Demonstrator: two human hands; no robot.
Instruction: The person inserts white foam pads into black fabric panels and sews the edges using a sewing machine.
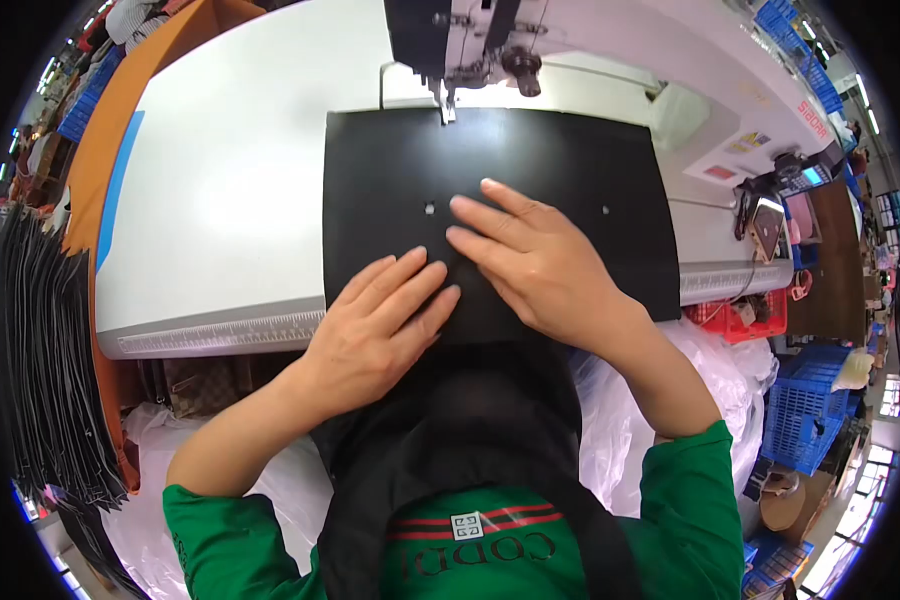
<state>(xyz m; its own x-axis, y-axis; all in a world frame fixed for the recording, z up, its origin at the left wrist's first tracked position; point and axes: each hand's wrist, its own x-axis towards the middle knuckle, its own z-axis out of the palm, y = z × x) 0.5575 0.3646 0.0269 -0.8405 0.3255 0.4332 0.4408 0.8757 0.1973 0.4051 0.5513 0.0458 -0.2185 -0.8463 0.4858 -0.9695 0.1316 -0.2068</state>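
Observation:
A black flat panel [390, 160] with two small holes lies on the white sewing table. Its far edge sits under the presser foot [448, 112] of a sewing machine [610, 40]. My left hand [375, 330] rests flat on the panel's near left part, fingers stretched out. My right hand [535, 260] lies on the panel right of the middle, its fingers spread and pointing left. Neither hand grips anything; both press on the panel's surface.
A ruler strip [220, 338] runs along the table's front edge. Many black pieces [50, 360] hang in a stack at the left. A phone [767, 225] lies at the right, near a red basket [760, 318] and a blue crate [808, 405]. Clear plastic [625, 400] is bunched below the table.

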